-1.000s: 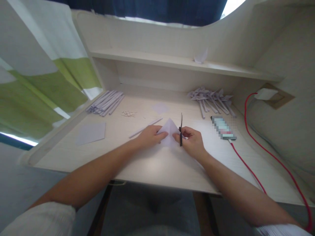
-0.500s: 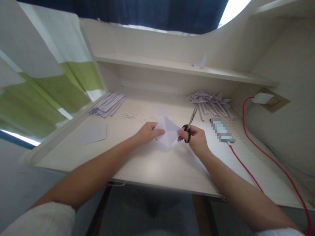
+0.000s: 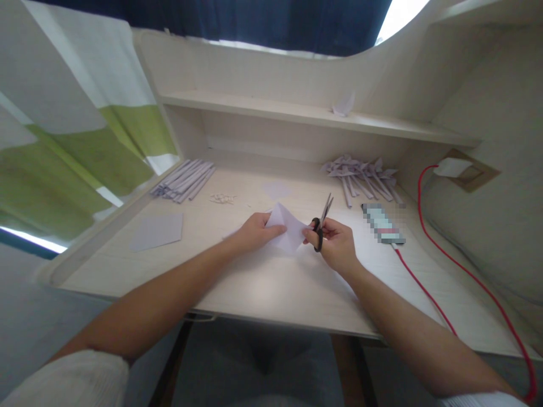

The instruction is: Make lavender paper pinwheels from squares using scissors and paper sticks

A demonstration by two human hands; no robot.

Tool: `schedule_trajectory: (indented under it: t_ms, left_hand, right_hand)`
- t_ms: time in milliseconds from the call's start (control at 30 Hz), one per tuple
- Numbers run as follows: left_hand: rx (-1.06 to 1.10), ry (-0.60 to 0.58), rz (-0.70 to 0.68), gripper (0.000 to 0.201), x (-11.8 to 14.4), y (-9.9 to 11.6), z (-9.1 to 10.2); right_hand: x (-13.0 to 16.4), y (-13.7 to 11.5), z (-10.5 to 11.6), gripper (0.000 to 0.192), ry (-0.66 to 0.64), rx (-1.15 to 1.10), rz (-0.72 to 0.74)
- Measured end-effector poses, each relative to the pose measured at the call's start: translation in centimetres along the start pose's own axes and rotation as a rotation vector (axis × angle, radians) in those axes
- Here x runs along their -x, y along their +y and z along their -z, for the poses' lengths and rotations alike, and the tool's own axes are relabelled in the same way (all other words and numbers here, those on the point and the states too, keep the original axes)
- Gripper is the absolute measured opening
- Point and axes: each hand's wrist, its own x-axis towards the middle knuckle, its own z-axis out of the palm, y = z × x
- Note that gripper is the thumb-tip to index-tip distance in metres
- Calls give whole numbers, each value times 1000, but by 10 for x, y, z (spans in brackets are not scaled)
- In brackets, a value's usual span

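Note:
A creased piece of white paper (image 3: 288,226) is held up over the desk between both hands. My left hand (image 3: 257,230) pinches its left side, thumb on top. At its right corner, the thumb and finger of my right hand (image 3: 337,243) grip the paper. Black-handled scissors (image 3: 318,233) hang on that same hand, blades pointing up and away, clear of the paper. Just beyond lies another pale square of paper (image 3: 276,190). A further sheet partly shows under my left wrist.
Rolled paper sticks (image 3: 184,181) are piled at the left, near small pale bits (image 3: 222,198) and a paper stack (image 3: 159,230). Paper pinwheels on sticks (image 3: 362,175) lie back right. A phone (image 3: 382,224) has a red cable (image 3: 424,291). Above runs a shelf (image 3: 254,107).
My right hand has shifted slightly left and bends the paper's right corner inward. The scissors have moved left with it. My left hand keeps its pinch.

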Motion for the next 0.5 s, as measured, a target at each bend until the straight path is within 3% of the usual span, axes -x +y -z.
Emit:
schedule_trajectory:
  t_ms: [500]
  left_hand:
    - [-86,-14,-58,32,-1,1,12]
  right_hand:
    - [-5,-5,-1,26,-66,-78,-99]
